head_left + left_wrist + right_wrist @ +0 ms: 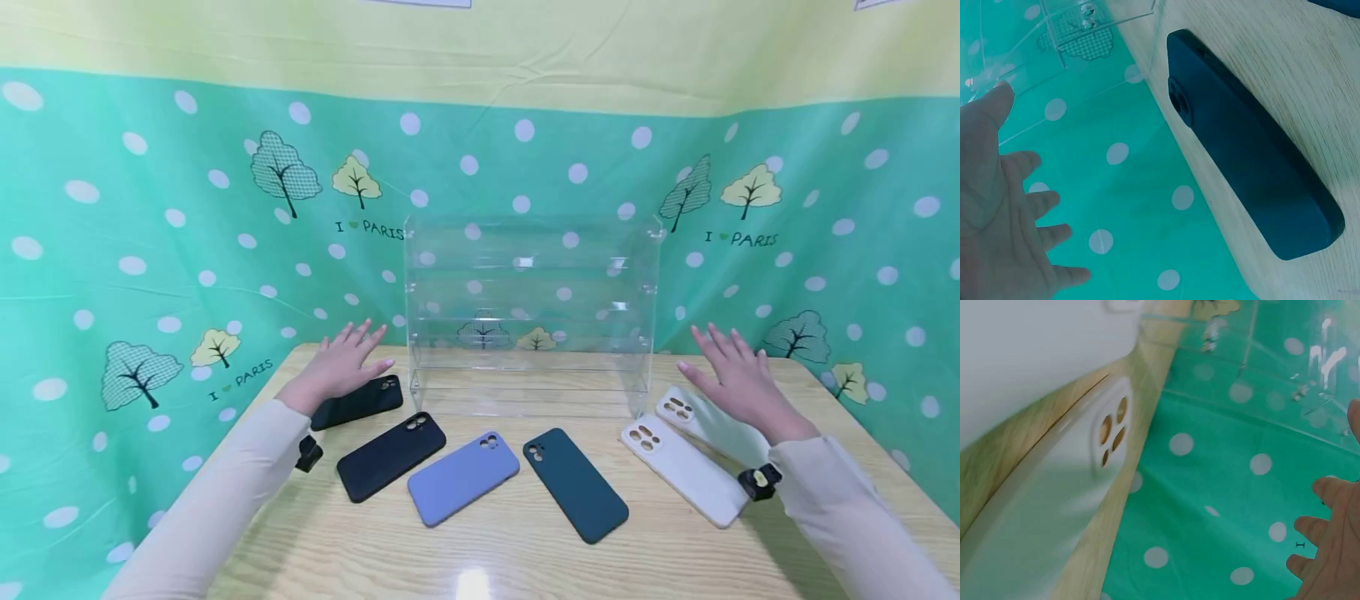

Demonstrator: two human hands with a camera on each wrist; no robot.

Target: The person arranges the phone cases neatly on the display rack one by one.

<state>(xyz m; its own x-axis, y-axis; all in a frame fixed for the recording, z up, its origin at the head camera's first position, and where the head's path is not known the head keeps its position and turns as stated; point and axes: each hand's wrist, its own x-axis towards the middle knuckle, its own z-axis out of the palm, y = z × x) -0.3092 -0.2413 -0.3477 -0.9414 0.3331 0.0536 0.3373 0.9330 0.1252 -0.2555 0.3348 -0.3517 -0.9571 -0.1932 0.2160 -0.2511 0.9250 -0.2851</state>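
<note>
In the head view my left hand (337,367) hovers with spread fingers over a black phone case (363,402) at the table's left, holding nothing. That case also shows in the left wrist view, its camera cutout toward the curtain. My right hand (738,379), fingers spread as well, hangs over a pale phone case (720,425) on the right. Beside that lies a white phone case (686,475). Between the hands a second black phone case (390,457), a lavender phone case (463,479) and a dark green phone case (576,483) lie flat in an arc.
A clear acrylic tiered rack (532,317) stands at the back middle of the wooden table (360,558), between both hands. Behind it hangs a green curtain (517,158) with dots and trees. Small wrist cameras sit at both cuffs.
</note>
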